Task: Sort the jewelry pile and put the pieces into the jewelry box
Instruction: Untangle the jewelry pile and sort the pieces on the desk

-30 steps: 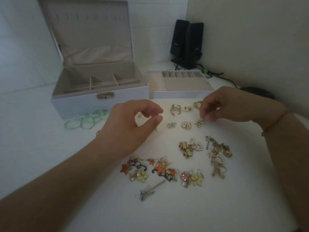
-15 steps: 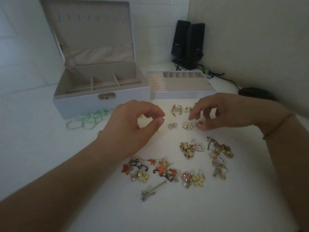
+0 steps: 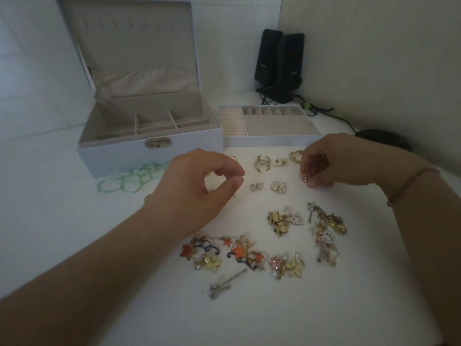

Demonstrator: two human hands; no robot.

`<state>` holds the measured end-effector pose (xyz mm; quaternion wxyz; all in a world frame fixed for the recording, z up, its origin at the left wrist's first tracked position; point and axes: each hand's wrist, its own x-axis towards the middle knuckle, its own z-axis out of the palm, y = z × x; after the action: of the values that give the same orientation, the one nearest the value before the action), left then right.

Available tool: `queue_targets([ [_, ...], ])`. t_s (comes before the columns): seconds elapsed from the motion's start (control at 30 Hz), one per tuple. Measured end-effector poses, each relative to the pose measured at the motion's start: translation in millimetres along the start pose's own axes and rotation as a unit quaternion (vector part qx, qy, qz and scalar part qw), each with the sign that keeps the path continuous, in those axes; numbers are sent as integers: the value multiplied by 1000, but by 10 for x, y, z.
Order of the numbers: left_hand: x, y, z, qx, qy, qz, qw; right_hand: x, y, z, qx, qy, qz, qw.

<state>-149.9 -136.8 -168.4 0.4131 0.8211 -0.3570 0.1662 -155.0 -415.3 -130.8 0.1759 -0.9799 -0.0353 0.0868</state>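
The white jewelry box (image 3: pixel 119 156) stands open at the back left, and its removed tray (image 3: pixel 269 141) sits beside it on the right. Sorted pieces lie in front of them: gold earrings (image 3: pixel 262 164), a gold hoop (image 3: pixel 295 156) and rose studs (image 3: pixel 279 187). A colourful pile (image 3: pixel 239 253) and a gold and pearl pile (image 3: pixel 326 228) lie nearer me. My left hand (image 3: pixel 197 188) hovers with thumb and forefinger pinched together; a thin gold wire shows under the thumb. My right hand (image 3: pixel 334 163) pinches a small gold earring (image 3: pixel 304 177) just above the table.
A green ribbon (image 3: pixel 129 179) lies in front of the box at the left. A silver clip (image 3: pixel 224 283) lies closest to me. Two black speakers (image 3: pixel 279 66) with cables stand in the back corner, and a black mouse (image 3: pixel 381 140) lies by the right wall.
My right hand dipped to the table with fingers spread, then closed them on the small gold earring. My left hand has stayed almost where it was.
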Motion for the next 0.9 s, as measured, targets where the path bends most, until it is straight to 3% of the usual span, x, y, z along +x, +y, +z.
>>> queue_targets([
  [0.1,1,-8,0,2,1,4,1000,-32,4,-33,-25,-13,8,1000],
  [0.2,1,-13,-2,-3,1,5,1000,-43,25,-51,-52,23,13,998],
  [0.37,1,-16,7,6,2,7,1000,-68,35,-92,61,65,0,996],
  [0.63,5,-12,-8,3,-2,8,1000,8,94,-34,166,39,-80,982],
  [0.9,4,-33,-4,6,5,9,1000,29,133,-32,139,-19,-81,987],
])
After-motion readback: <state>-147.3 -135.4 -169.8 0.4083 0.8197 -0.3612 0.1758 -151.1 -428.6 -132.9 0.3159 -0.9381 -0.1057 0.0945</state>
